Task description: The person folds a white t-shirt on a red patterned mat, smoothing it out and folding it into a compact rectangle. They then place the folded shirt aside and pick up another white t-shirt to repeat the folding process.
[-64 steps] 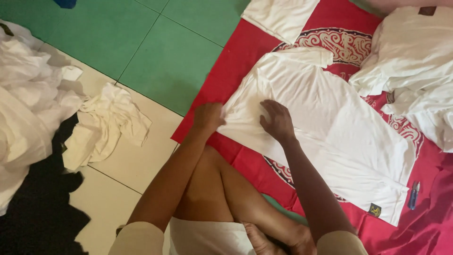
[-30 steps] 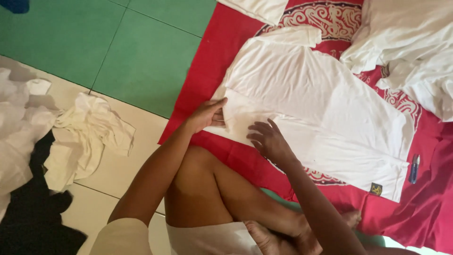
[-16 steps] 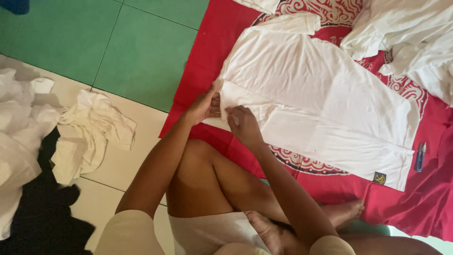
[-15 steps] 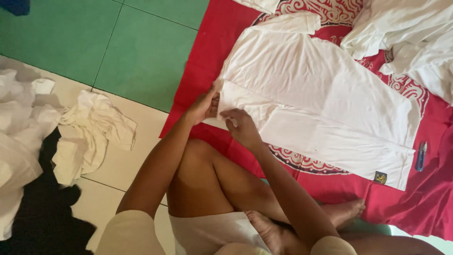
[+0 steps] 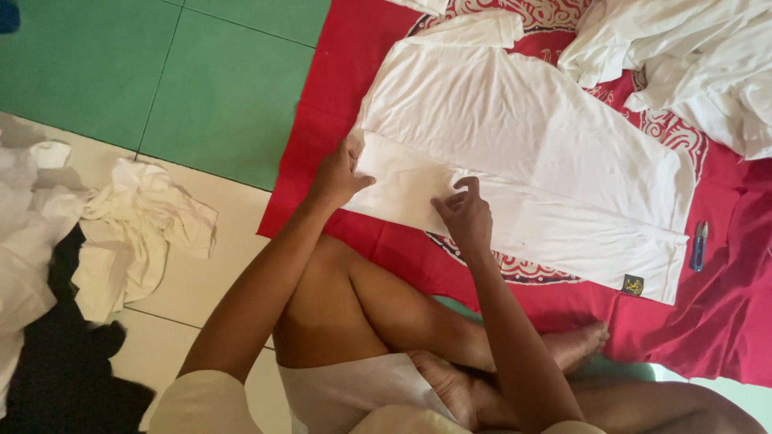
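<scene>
A white T-shirt (image 5: 523,145) lies spread flat on a red patterned cloth (image 5: 338,72) on the floor. Its near long edge is folded over into a strip. My left hand (image 5: 336,175) presses the corner of that folded strip, thumb on top of the fabric. My right hand (image 5: 465,215) rests on the strip a little further along, fingers curled and pinching the fold. My crossed bare legs sit just below the cloth's near edge.
A heap of white garments (image 5: 691,64) lies at the cloth's far right. A crumpled cream cloth (image 5: 137,233) and more white and black laundry (image 5: 32,265) lie on the tiles at left. A small blue object (image 5: 699,245) lies beside the shirt's hem.
The shirt's near edge has been folded over into a strip. My right hand slid left, then out along the fold; my left hand stays at the corner.
</scene>
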